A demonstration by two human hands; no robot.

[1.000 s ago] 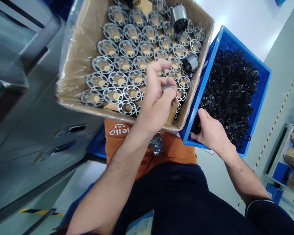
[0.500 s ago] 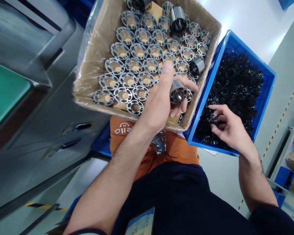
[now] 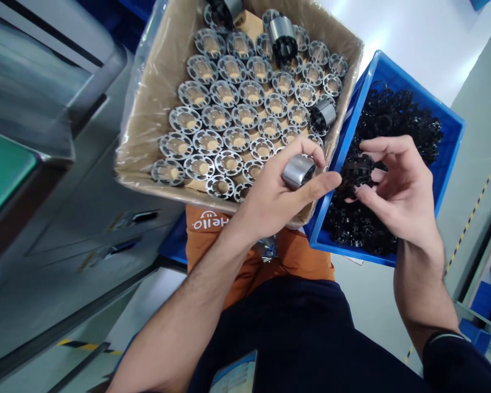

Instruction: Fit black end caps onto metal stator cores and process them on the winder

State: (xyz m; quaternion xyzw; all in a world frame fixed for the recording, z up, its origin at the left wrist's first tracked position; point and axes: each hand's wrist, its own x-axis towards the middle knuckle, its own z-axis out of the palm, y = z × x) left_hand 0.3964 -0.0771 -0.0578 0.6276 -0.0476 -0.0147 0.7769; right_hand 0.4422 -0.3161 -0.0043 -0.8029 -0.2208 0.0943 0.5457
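My left hand [image 3: 270, 196] is closed around a silver stator core [image 3: 297, 171], over the near right corner of the cardboard box [image 3: 141, 117]. Its thumb points right, toward the other hand. Black slotted plastic rings [image 3: 357, 173] are pinched in the fingers of my right hand [image 3: 405, 188], above the blue bin [image 3: 450, 158]; how many cannot be made out. More black rings [image 3: 396, 112] lie heaped in that bin. Upright stator cores [image 3: 225, 93] stand in rows inside the box. A few cores with black ends, such as one core [image 3: 323, 114] near the right wall, lie tilted on top.
Clear plastic film [image 3: 137, 82] lines the box. At the left stand a grey metal cabinet [image 3: 106, 234] and a green-topped surface [image 3: 6, 169]. An orange cloth marked Hello [image 3: 207, 240] hangs below the box. Shelving [image 3: 489, 295] is at the far right.
My right hand has lifted up out of the heap with black rings in its fingers. My left hand has turned the stator core and moved slightly down, its thumb now pointing right.
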